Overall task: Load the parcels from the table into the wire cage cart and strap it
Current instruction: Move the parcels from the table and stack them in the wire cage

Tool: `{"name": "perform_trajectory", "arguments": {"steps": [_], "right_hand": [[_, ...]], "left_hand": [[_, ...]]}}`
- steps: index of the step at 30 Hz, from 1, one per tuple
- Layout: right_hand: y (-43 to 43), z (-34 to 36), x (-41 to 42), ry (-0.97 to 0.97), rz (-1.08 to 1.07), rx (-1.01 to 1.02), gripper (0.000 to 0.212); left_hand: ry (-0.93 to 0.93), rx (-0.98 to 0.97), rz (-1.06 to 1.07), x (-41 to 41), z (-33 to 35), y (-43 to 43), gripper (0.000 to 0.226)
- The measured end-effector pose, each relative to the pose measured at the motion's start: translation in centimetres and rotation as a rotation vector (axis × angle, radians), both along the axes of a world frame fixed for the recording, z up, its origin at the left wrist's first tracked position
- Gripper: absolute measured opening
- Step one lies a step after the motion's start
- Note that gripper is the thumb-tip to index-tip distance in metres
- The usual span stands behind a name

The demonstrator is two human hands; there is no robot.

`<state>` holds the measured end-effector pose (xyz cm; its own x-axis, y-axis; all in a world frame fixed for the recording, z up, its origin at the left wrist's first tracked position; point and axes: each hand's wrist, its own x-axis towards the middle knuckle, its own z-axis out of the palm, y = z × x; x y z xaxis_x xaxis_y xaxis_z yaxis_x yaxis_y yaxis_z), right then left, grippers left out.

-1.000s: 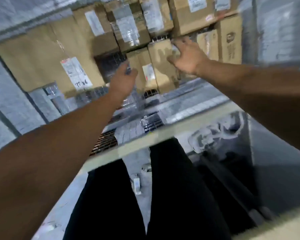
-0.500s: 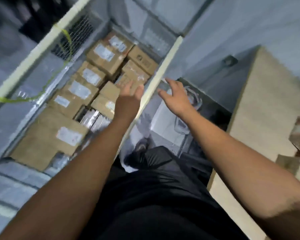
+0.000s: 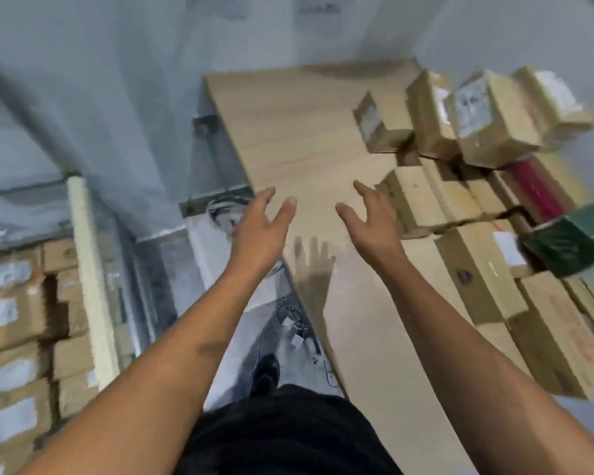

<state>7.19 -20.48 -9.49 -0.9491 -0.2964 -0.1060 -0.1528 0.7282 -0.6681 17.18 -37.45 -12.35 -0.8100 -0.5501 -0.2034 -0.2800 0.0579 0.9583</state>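
Both my hands hover empty over the wooden table, fingers spread. My left hand is at the table's left edge. My right hand is just left of a small cardboard parcel. Several more brown parcels are heaped along the table's right side, with a dark green packet and a red one among them. The wire cage cart stands at the left, with several labelled parcels stacked inside it.
A grey wall runs behind the table and cart. Between cart and table is a narrow strip of floor with cables and a power strip. My black trousers fill the bottom centre.
My view has swung right from the cart to the table. Both hands left the parcels inside the cart and moved over the table, open and empty.
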Motion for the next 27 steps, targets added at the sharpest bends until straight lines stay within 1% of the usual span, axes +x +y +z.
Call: {"name": "perform_trajectory", "arguments": {"steps": [6,11,14,17,20,22,24,27], "right_hand": [[11.2,2.3,-7.0,0.031,-0.256,-0.077,0.059],[16.3,3.4,-11.7,0.032,-0.386,-0.126,0.059],[18.4,4.0,-15.3,0.046,-0.477,-0.157,0.059],[19.9,4.0,-19.4,0.046,-0.573,-0.164,0.058],[21.1,3.7,-23.4,0.026,-0.698,-0.172,0.058],[21.7,3.4,-25.5,-0.008,-0.798,-0.185,0.059],[22.1,3.1,-26.7,-0.033,-0.881,-0.176,0.061],[22.7,2.6,-27.5,-0.051,-0.945,-0.171,0.062]], "left_hand": [[-0.008,-0.115,-0.251,-10.4,3.1,7.5,0.063],[-0.017,-0.134,-0.362,-17.8,4.0,11.5,0.06],[-0.022,-0.099,-0.435,-23.8,4.7,13.6,0.06],[-0.029,-0.042,-0.464,-30.5,5.3,16.0,0.072],[-0.061,0.09,-0.457,-37.2,5.5,19.8,0.089],[-0.127,0.175,-0.425,-40.9,5.4,23.0,0.104],[-0.193,0.256,-0.375,-43.8,5.0,25.8,0.113],[-0.287,0.38,-0.277,-46.7,3.5,28.3,0.125]]}}
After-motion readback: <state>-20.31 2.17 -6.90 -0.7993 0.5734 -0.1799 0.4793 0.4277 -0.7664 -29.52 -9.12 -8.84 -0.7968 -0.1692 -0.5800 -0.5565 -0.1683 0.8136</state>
